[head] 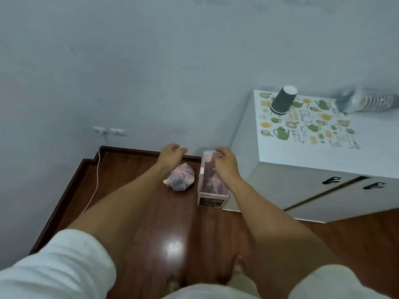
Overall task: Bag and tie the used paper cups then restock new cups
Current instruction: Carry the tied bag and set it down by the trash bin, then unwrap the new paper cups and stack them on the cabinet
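A tied bag of used cups lies on the floor just left of the bin. The right hand pinches the bin's liner; the left hand hovers half-curled, empty. Dark cups stand inverted on the counter right of the bin.

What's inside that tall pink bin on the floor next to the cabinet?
The pink bin has a thin liner holding dark, crumpled items, probably used cups. The right hand covers part of the opening, so I can't tell how many or what's at the bottom.
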A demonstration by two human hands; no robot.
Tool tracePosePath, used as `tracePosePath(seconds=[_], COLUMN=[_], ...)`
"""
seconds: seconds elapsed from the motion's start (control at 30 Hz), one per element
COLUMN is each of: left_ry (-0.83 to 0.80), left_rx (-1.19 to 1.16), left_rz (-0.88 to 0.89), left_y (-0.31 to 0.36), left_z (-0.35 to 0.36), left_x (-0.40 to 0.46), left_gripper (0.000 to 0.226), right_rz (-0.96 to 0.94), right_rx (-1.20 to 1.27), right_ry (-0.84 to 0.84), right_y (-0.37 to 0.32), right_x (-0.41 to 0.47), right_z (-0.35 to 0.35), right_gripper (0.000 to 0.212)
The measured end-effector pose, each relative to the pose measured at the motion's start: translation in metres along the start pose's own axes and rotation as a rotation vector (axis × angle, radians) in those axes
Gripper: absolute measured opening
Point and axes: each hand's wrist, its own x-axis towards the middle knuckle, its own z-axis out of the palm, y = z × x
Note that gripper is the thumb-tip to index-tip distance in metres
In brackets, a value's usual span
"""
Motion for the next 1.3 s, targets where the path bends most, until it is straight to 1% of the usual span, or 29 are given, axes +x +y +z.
tracePosePath(seconds=[0.13,0.3,0.5,0.63,0.73,0.83,0.97,1.07,1.3], left_ry=[-0.052,-0.07,-0.074,-0.091,-0.127,-0.164,-0.203,-0.231,-0.298], left_rx=[0.03,0.029,0.056,0.034,0.017,0.043,0.069,0.079,0.102], left_rz=[0.075,0.158,0.246,0.249,0.245,0.268,0.276,0.283,0.281], left_y=[0.037,0.078,0.131,0.155,0.174,0.192,0.212,0.229,0.28], left_z=[0.052,0.122,0.245,0.319,0.364,0.402,0.448,0.478,0.537], left_x=[-0.026,-0.049,-0.081,-0.096,-0.104,-0.104,-0.095,-0.079,-0.034], left_gripper=[0.054,0.054,0.054,0.052,0.05,0.047,0.045,0.046,0.041], right_rz=[-0.05,-0.103,-0.179,-0.194,-0.195,-0.18,-0.158,-0.146,-0.131], right_rx=[0.033,0.079,0.095,0.089,0.112,0.116,0.113,0.112,0.095], right_ry=[0.025,0.086,0.101,0.111,0.15,0.189,0.23,0.259,0.316], right_y=[0.001,0.009,0.026,0.042,0.05,0.06,0.074,0.075,0.069], right_x=[0.005,0.018,0.052,0.067,0.08,0.094,0.115,0.134,0.189], right_z=[-0.072,-0.167,-0.311,-0.394,-0.442,-0.479,-0.51,-0.53,-0.582], right_gripper=[0.031,0.025,0.021,0.024,0.023,0.023,0.023,0.023,0.023])
